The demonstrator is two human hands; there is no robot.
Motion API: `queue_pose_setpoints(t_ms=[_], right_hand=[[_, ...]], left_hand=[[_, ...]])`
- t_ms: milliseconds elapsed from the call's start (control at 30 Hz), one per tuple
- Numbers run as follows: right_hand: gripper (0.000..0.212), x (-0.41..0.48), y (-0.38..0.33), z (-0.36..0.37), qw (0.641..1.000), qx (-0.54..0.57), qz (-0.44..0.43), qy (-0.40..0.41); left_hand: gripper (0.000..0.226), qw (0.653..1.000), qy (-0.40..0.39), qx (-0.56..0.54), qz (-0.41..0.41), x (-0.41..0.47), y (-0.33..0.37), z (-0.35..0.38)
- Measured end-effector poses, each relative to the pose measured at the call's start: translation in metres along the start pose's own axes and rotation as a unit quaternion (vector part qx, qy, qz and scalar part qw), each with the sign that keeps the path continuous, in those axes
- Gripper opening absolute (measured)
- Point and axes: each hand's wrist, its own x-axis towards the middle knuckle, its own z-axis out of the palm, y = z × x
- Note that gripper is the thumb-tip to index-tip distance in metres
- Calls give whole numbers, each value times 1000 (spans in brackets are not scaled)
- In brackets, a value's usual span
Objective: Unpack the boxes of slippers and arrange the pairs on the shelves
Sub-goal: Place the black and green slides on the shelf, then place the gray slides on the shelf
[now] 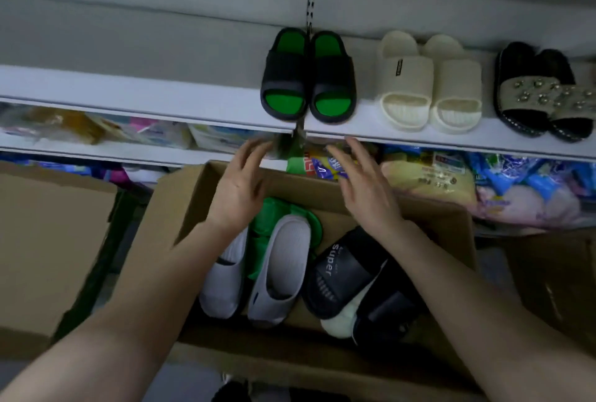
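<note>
both hands empty: left hand and right hand hover open, fingers spread and loosely bent, gripping nothing, over the far half of the open cardboard box, fingertips near the shelf's front edge. in the box, nearest: grey slippers, a pair of smooth moulded foam slides with ribbed footbeds, side by side, long axes running near-to-far, toes toward the person, heels toward the shelf. green slippers lie under them, mostly covered. just right, a black slipper with white "super" lettering on its wide strap lies diagonally, overlapping a cream slipper and another dark slipper; which way those two point, cannot tell. second brown box stands to the left. further off, plastic packets fill the lower level. above them the flat white shelf carries three pairs, each slipper touching its mate, toes at the front edge: black-and-green slides, chunky and matt; cream ribbed slides; black sandals with beige studded straps, at the right edge of view.
</note>
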Motion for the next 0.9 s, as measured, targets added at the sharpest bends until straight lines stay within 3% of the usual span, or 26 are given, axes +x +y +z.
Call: queue_pose_setpoints(t_ms=[100, 200, 333, 400, 533, 633, 900], right_hand=[[51, -57, -24, 22, 999, 21, 27, -16], [34, -106, -48, 49, 995, 32, 60, -70], [37, -150, -75, 80, 972, 1, 86, -218], [43, -161, -86, 93, 957, -18, 102, -271], [39, -170, -97, 110, 937, -40, 138, -319], [7, -171, -100, 112, 944, -39, 136, -300], [5, -159, -97, 63, 979, -29, 91, -178]], left_hand=[[54, 998, -34, 20, -41, -61, -21, 1], [51, 985, -138, 61, -80, -111, -47, 4], [53, 920, -325, 172, -135, -143, -69, 10], [50, 903, -358, 203, -123, -147, -75, 13], [47, 890, -377, 232, -104, -148, -79, 17], [46, 895, -385, 208, -89, -150, -77, 16], [22, 968, -248, 48, 5, -140, -44, -8]])
